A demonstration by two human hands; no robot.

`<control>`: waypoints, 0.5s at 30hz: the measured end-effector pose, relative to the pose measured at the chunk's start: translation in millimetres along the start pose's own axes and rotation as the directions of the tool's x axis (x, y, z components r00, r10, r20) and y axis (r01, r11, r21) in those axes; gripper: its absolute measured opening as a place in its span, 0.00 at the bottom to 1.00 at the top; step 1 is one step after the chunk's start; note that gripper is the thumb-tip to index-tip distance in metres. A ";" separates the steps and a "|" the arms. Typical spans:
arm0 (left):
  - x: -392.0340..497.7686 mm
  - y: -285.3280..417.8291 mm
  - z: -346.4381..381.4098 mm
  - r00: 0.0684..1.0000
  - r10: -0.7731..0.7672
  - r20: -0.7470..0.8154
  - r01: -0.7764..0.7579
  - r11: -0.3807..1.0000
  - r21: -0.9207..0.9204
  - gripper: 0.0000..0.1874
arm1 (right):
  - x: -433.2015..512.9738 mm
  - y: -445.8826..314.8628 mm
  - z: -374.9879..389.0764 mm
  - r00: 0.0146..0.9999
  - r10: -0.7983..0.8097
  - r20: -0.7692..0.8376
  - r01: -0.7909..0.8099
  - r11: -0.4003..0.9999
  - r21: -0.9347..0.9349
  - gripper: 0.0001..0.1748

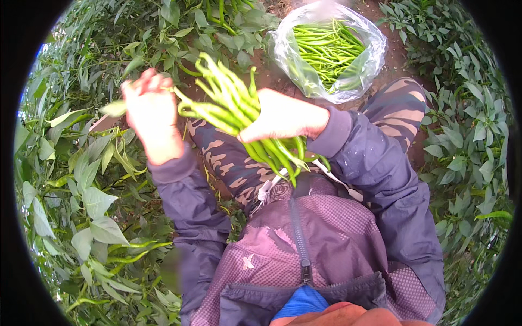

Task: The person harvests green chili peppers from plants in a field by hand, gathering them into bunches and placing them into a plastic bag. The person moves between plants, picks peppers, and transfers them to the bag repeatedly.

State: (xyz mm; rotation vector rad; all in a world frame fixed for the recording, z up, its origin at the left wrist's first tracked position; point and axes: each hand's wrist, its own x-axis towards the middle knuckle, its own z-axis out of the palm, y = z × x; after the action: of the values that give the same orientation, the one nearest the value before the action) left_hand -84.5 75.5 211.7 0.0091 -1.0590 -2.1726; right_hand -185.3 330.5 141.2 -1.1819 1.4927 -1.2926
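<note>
My right hand (pixel 285 116) is closed around a thick bunch of long green chili peppers (pixel 228 98), whose ends stick out on both sides of the grip above my lap. At the left, among the pepper plants (pixel 98 203), my left hand (pixel 153 110) is raised with its fingers curled. It is blurred and overexposed, so whether it holds anything cannot be told. A green leaf (pixel 114 109) shows beside its fingers, and a thin pepper end of the bunch lies close to it on the other side. A clear plastic bag (pixel 373 49) stands open beyond my knee, with many green chili peppers (pixel 326 49) inside.
Dense pepper plants (pixel 461 142) line the right side, and more foliage with hanging peppers (pixel 222 12) is at the top. Bare soil (pixel 397 51) shows around the bag. My bent legs in camouflage trousers (pixel 393 108) lie between the plant rows.
</note>
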 end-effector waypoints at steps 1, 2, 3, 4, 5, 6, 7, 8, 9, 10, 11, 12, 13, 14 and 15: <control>1.2 19.1 -2.0 0.991 0.022 0.135 -0.003 0.990 -0.140 0.24 | -9.1 -2.7 -4.7 1.000 -0.019 0.017 0.022 0.987 -0.160 0.24; -0.4 32.2 -6.9 0.982 -0.015 0.190 0.033 0.995 -0.090 0.25 | -17.6 -4.3 -5.8 1.000 -0.021 -0.023 0.017 0.986 -0.164 0.25; -6.3 40.2 -15.2 0.995 -0.003 0.103 0.010 0.998 -0.067 0.25 | -29.9 -4.8 -13.1 0.992 -0.092 -0.081 0.091 0.996 -0.018 0.24; -12.1 47.1 -24.4 0.989 -0.067 0.129 0.053 0.993 0.103 0.26 | -42.6 -4.4 -21.8 0.983 -0.108 -0.146 0.121 0.989 0.083 0.23; -21.8 47.8 -35.5 0.989 -0.081 0.123 0.022 0.906 0.422 0.23 | -56.6 -3.8 -33.0 0.970 -0.116 -0.212 0.155 0.971 0.181 0.22; -31.8 48.5 -45.3 0.982 -0.180 -0.049 0.158 0.664 0.731 0.20 | -67.6 -3.6 -44.8 0.897 -0.257 -0.361 0.329 0.932 0.155 0.24; -42.7 46.5 -53.3 0.953 -0.216 -0.211 0.274 0.330 0.903 0.22 | -82.5 -4.6 -66.7 0.889 -0.267 -0.373 0.348 0.922 0.169 0.25; -54.6 46.2 -57.7 0.959 -0.188 -0.213 0.185 -0.160 0.970 0.28 | -92.7 -4.7 -83.9 0.831 -0.292 -0.475 0.431 0.876 0.216 0.22; -61.2 45.4 -56.8 0.943 -0.218 -0.253 0.072 -0.609 0.790 0.38 | -101.9 -6.1 -105.8 0.813 -0.175 -0.555 0.366 0.896 0.254 0.20; -64.9 43.8 -50.3 0.903 -0.035 -0.429 0.249 -0.770 0.587 0.48 | -107.5 -7.9 -128.7 0.772 -0.146 -0.619 0.365 0.899 0.243 0.18; -67.0 42.0 -37.5 0.948 0.006 -0.320 0.204 -0.781 0.590 0.46 | -116.5 -9.8 -147.4 0.772 -0.121 -0.624 0.380 0.875 0.300 0.18; -64.1 38.2 -19.2 0.955 -0.142 -0.260 0.120 -0.616 0.778 0.45 | -117.2 -10.9 -162.9 0.718 -0.155 -0.679 0.438 0.858 0.267 0.14; -60.1 34.6 5.1 0.955 -0.214 -0.207 0.112 -0.385 0.916 0.44 | -121.6 -15.7 -178.9 0.755 -0.064 -0.653 0.282 0.930 0.236 0.34; -53.4 24.0 32.5 0.958 -0.285 -0.014 -0.039 -0.180 0.983 0.42 | -122.9 -16.2 -184.1 0.788 -0.111 -0.605 0.356 0.885 0.301 0.28; -47.4 6.2 61.5 0.936 -0.286 0.203 -0.182 0.101 0.978 0.41 | -123.7 -19.8 -188.5 0.797 -0.117 -0.593 0.400 0.838 0.372 0.24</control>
State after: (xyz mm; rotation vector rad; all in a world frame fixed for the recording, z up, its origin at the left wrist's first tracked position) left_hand -63.5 143.5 243.4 0.3094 -2.6417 -0.9910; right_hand -336.2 492.7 187.7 -0.7229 1.2681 -2.2007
